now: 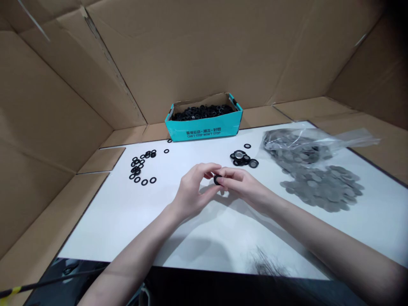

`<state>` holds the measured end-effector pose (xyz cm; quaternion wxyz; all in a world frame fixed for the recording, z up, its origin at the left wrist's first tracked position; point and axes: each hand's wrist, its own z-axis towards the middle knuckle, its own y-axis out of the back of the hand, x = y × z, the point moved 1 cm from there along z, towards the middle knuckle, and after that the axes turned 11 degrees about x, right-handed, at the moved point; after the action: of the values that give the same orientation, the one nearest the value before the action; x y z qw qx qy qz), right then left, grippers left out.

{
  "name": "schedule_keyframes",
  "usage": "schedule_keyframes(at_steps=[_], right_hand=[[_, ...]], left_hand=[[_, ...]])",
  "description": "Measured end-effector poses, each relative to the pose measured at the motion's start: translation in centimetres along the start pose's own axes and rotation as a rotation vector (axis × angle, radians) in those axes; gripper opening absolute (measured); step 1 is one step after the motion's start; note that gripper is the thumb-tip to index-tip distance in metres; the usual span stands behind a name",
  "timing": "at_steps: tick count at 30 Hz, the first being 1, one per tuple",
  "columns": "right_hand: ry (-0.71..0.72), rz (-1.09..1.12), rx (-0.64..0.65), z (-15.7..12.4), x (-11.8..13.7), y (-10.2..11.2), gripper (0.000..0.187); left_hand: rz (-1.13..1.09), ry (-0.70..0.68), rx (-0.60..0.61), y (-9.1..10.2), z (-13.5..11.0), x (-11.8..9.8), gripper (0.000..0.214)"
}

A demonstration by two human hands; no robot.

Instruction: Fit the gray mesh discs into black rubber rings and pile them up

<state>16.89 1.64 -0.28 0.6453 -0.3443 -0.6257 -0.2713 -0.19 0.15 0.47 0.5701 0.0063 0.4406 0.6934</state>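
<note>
Both hands are meeting over the near middle of the white tabletop (pixel 127 229), working on one small black ring (pixel 218 180) held just above the surface. The right hand (pixel 240 182) is pinching it narrowly, thumb lying across its face. The left hand (pixel 193 187) is curving into a tight C, index finger and thumb coming in close around the ring; whether those tips are actually bearing on it, I cannot tell. Whether a disc is sitting inside the ring is also hidden.

Surroundings: loose rings (pixel 136 171) are lying to the left, showing white through their centres. Grey discs (pixel 325 187) are spreading at right, below a clear bag (pixel 296 146) holding more. A small cluster (pixel 241 159) is resting beyond the right hand — several pieces there are showing grey centres. The turquoise box (pixel 204 131) is standing at the back, filled with black rings.

Judgement: the step in hand is looking like close fingertip fitting or seating work on the ring. The next move is calling for a steady pinch at the rim and light, even thumb pressure — no tilting.
</note>
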Motion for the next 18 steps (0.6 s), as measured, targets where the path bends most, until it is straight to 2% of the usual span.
schedule_keyframes(at_steps=[7, 10, 12, 15, 18], right_hand=[[-0.017, -0.016, 0.006, 0.1, 0.0, 0.2, 0.031], [-0.021, -0.106, -0.041, 0.2, 0.0, 0.8, 0.030], [0.030, -0.280, -0.138, 0.3, 0.1, 1.8, 0.026], [0.176, -0.689, -0.369, 0.4, 0.4, 4.3, 0.016], [0.103, -0.946, -0.551, 0.3, 0.5, 7.0, 0.012]], left_hand=[[-0.028, -0.026, 0.088, 0.4, -0.1, 0.3, 0.042], [-0.017, 0.002, 0.116, 0.6, -0.1, 0.5, 0.045], [-0.013, 0.044, 0.111, 0.8, -0.1, 0.7, 0.048], [0.014, 0.110, 0.064, 1.2, 0.0, 1.1, 0.044], [0.049, 0.170, 0.017, 2.0, 0.1, 1.6, 0.035]])
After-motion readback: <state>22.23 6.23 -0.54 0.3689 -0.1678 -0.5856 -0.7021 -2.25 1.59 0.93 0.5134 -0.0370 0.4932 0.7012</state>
